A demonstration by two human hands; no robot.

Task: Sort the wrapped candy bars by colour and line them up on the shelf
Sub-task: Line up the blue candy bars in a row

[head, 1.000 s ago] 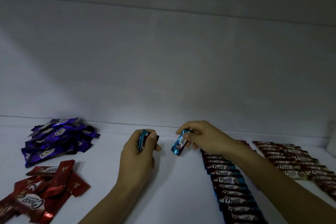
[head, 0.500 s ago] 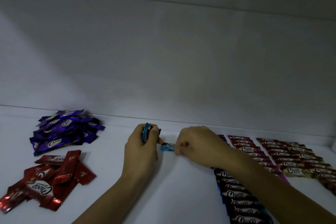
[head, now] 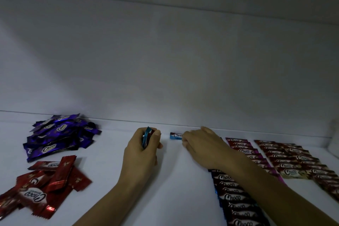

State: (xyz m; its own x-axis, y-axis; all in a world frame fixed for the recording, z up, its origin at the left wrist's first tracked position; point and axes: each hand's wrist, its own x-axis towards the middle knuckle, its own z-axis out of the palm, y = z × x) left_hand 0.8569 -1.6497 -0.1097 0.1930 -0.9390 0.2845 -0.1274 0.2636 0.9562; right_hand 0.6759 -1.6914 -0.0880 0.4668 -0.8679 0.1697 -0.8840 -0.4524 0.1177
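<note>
My left hand [head: 142, 154] grips a small bunch of blue-wrapped candy bars [head: 146, 136] upright above the white shelf [head: 174, 180]. One blue bar [head: 175, 135] lies flat near the shelf's back edge, and the fingertips of my right hand [head: 203, 146] hold its right end. Under my right forearm runs a row of blue bars [head: 236, 205] toward me. Right of it lie a pink row [head: 244, 149] and a brown row [head: 286, 154].
A heap of purple bars [head: 58, 136] sits at the back left, with a heap of red bars [head: 45, 183] in front of it. A white back wall [head: 165, 69] closes the shelf behind. Bare shelf lies between the heaps and the rows.
My right hand carried the blue bar from the air down to the shelf's back edge and laid it flat. My left hand stayed put with its bunch.
</note>
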